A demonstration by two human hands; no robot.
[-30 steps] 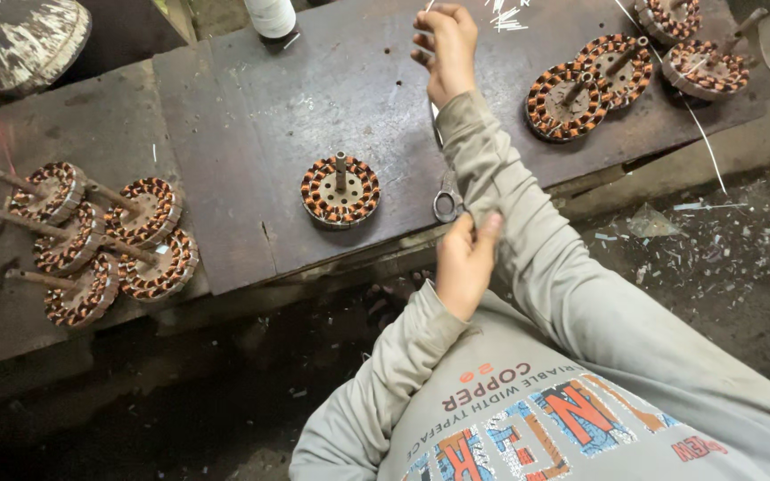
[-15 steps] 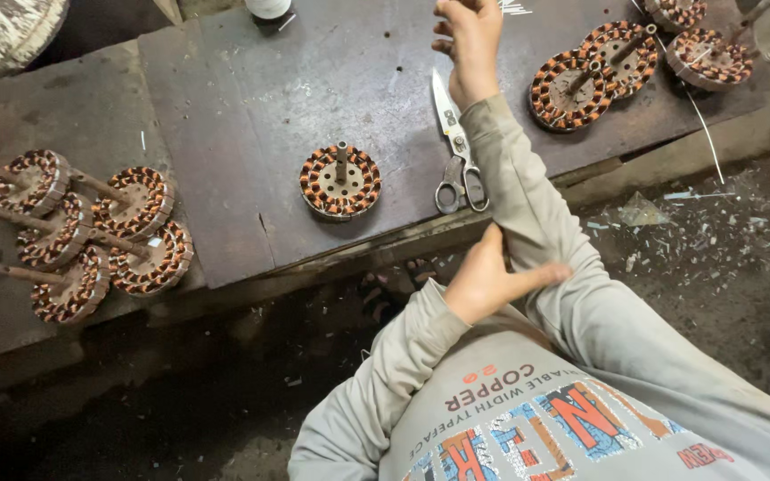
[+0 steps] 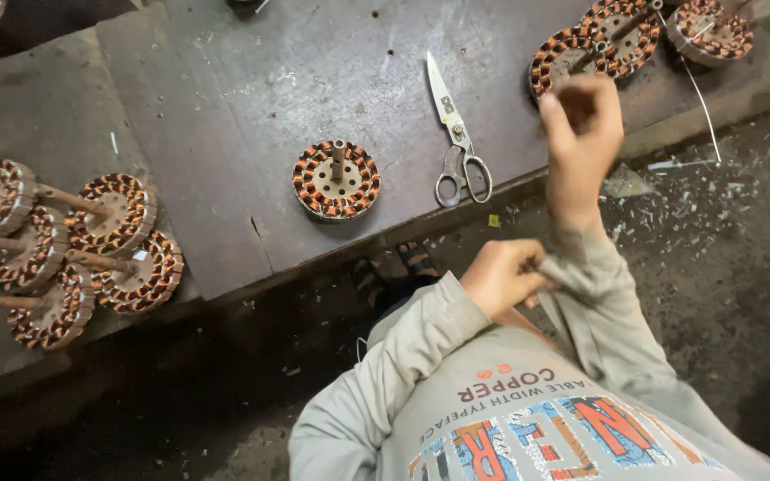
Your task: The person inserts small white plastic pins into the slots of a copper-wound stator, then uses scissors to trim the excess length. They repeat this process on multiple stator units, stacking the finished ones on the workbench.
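Observation:
My left hand (image 3: 501,276) pinches the grey sleeve (image 3: 581,285) of my right arm near the wrist. My right hand (image 3: 581,142) is raised over the bench's front edge with its fingers curled; I see nothing in it. A pair of metal scissors (image 3: 461,134) lies shut on the dark metal bench (image 3: 225,107), just left of my right hand. A round motor stator with copper windings and a centre shaft (image 3: 336,178) stands alone near the bench's front edge, well left of both hands.
Several copper-wound stators on shafts (image 3: 73,249) lie heaped at the left end of the bench. More stators (image 3: 617,40) sit at the far right, with a thin wire (image 3: 701,98) trailing off them. The dirt floor (image 3: 715,223) is strewn with scraps; sandalled feet (image 3: 394,267) show under the bench edge.
The scissors went from my left hand onto the bench. My right hand drew back from the far side of the bench toward me. My left hand moved up and took hold of the right sleeve.

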